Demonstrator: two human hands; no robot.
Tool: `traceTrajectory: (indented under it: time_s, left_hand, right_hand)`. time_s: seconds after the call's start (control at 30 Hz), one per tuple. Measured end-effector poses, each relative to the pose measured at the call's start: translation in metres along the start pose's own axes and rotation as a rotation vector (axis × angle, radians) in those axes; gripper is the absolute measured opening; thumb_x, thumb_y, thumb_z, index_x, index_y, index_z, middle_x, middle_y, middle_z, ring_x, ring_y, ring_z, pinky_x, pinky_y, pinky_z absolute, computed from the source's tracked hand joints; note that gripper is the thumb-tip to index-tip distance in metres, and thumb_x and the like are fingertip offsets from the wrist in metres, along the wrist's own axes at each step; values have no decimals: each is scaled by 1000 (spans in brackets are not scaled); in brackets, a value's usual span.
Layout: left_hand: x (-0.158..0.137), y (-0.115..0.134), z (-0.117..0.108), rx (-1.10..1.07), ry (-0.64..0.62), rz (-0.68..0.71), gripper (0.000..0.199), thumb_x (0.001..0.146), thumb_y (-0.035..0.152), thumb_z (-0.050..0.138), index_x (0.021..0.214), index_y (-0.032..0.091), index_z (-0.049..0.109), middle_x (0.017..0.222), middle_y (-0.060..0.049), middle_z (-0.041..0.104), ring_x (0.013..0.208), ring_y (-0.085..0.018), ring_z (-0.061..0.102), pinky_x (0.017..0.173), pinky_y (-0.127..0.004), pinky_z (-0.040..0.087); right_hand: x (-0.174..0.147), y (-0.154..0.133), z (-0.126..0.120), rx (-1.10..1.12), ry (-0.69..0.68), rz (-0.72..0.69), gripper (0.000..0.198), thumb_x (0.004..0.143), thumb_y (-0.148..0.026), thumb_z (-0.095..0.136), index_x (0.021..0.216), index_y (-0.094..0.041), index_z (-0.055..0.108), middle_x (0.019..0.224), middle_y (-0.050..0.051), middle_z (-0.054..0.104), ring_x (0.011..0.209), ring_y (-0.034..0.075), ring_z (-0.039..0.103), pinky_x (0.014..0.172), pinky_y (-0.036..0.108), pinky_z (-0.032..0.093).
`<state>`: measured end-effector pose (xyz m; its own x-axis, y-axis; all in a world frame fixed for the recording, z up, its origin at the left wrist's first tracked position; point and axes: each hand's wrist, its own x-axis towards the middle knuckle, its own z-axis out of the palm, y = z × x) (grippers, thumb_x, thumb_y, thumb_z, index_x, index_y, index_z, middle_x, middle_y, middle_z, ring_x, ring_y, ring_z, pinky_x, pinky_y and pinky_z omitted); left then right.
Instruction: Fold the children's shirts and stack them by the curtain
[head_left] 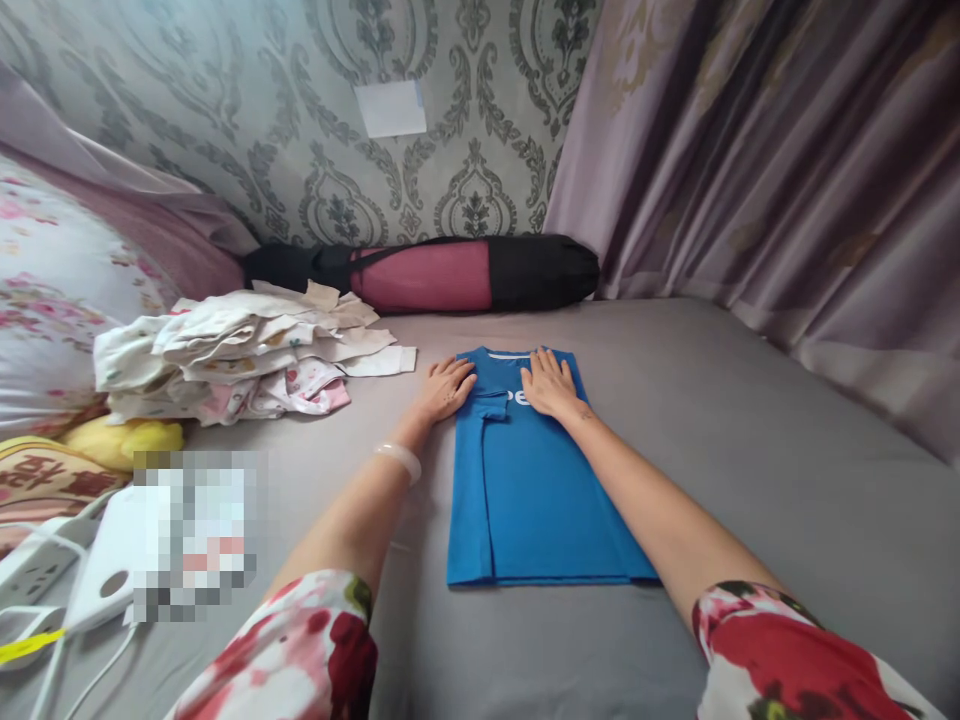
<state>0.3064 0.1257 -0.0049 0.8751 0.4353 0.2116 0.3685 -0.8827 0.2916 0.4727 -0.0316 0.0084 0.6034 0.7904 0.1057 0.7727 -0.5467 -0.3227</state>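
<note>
A blue T-shirt (pixel 551 500) lies on the grey bed sheet, its left side folded inward with the short sleeve on top. White lettering shows in part near the neckline. My left hand (pixel 448 388) rests flat at the shirt's upper left edge, fingers stretched out and touching the cloth. Across the upper right of the shirt lies my right hand (pixel 551 385), palm down with fingers spread, covering some of the letters. Neither hand grips anything. The shirt's right edge is partly hidden by my right forearm.
A pile of light-coloured clothes (pixel 255 350) sits to the left. Behind, a long black and maroon bag (pixel 420 275) lies against the patterned wall. At lower left are a power strip (pixel 45 560), a white device (pixel 124 545) and cables. Curtains (pixel 787 200) hang at the right.
</note>
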Motion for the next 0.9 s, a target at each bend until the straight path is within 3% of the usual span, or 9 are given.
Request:
traceTrajectory:
  time_s: [0.3,0.43,0.53,0.7,0.9]
  left_hand:
    - [-1,4,-6,76,-96,5,58,97,54,32,143,20,44,153,-8,41,143,-29,31,116,-50,21]
    - [1,15,-10,133,-179,-70,59,97,52,33,146,20,39,157,-9,33,146,-32,23,116,-56,19]
    - [-4,32,-17,193,-132,-98,55,98,41,35,145,13,37,157,-15,31,147,-32,21,117,-52,20]
    - [-28,62,-17,171,-151,-4,53,99,36,32,144,8,37,156,-18,32,146,-28,25,118,-44,24]
    - [-49,75,7,151,-179,28,61,101,45,21,149,9,32,159,-15,27,148,-26,19,120,-44,19]
  right_hand:
    - [-10,2,10,-140,-11,16,62,99,-36,25,150,-1,31,159,16,24,147,28,19,120,46,10]
    - [-5,4,-2,-62,-115,31,62,99,-36,21,151,-3,28,160,14,21,148,26,15,121,45,8]
    - [-6,9,-18,64,-196,33,63,100,-38,13,153,-5,24,162,12,17,149,23,13,121,43,11]
    - [-40,25,-30,25,-156,-67,64,99,-39,17,153,-5,24,162,13,16,149,24,11,121,43,11]
    - [-79,33,-13,-121,-93,-152,65,99,-41,18,151,-5,30,160,14,22,148,26,17,121,45,13]
